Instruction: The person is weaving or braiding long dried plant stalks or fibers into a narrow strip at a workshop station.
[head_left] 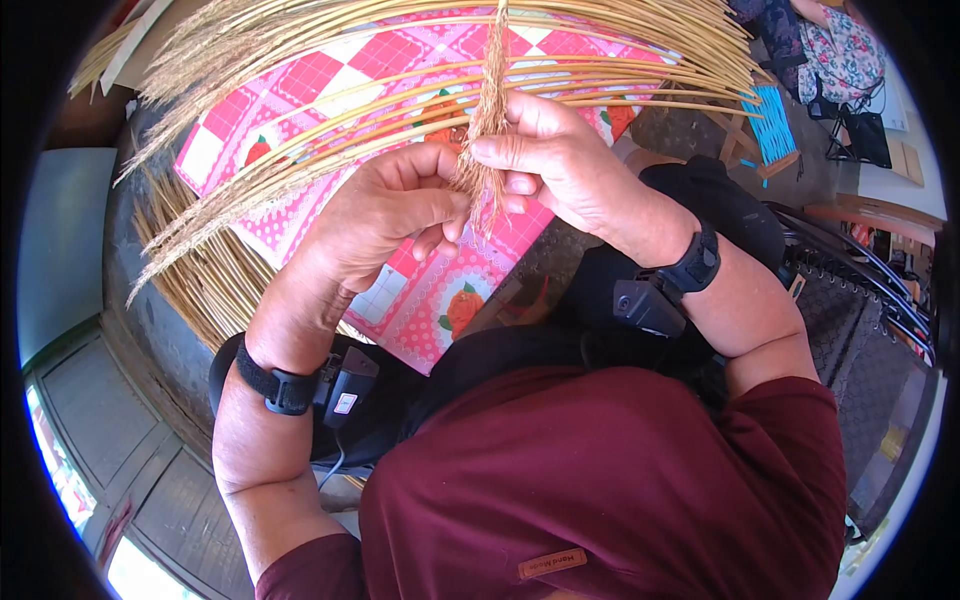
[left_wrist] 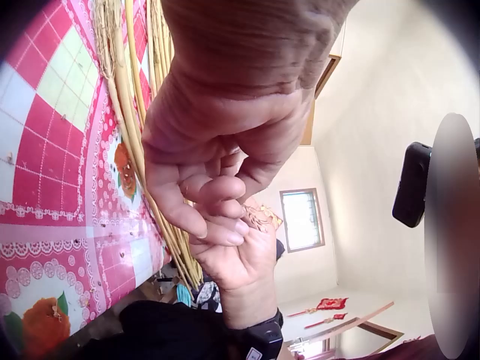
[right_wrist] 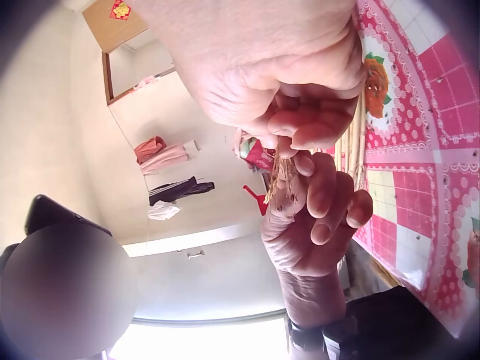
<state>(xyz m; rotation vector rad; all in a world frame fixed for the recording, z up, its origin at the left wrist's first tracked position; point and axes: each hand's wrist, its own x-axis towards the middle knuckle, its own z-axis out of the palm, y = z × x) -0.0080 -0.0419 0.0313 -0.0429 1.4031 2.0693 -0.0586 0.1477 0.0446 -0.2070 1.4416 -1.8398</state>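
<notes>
Both hands meet on one grass tuft (head_left: 490, 95) above the pink cloth (head_left: 430, 300). I read the right hand (head_left: 560, 160) pinching its middle and the left hand (head_left: 385, 215) gripping its lower end. The long axis runs away from the body, crossing the stalks (head_left: 620, 60).

A: What's sitting around the pink tablecloth (head_left: 330, 75)?
B: Loose stalk bundle (head_left: 200, 280) is lying just left of it. Blue woven piece (head_left: 772, 122) is sitting right of it, and floral fabric (head_left: 845, 50) is lying further right.
A: Wrist views adding anything?
B: Window (left_wrist: 302, 219) is showing right of the tablecloth. Hanging clothes (right_wrist: 169, 154) and a red dustpan (right_wrist: 257, 199) are showing left of it.
</notes>
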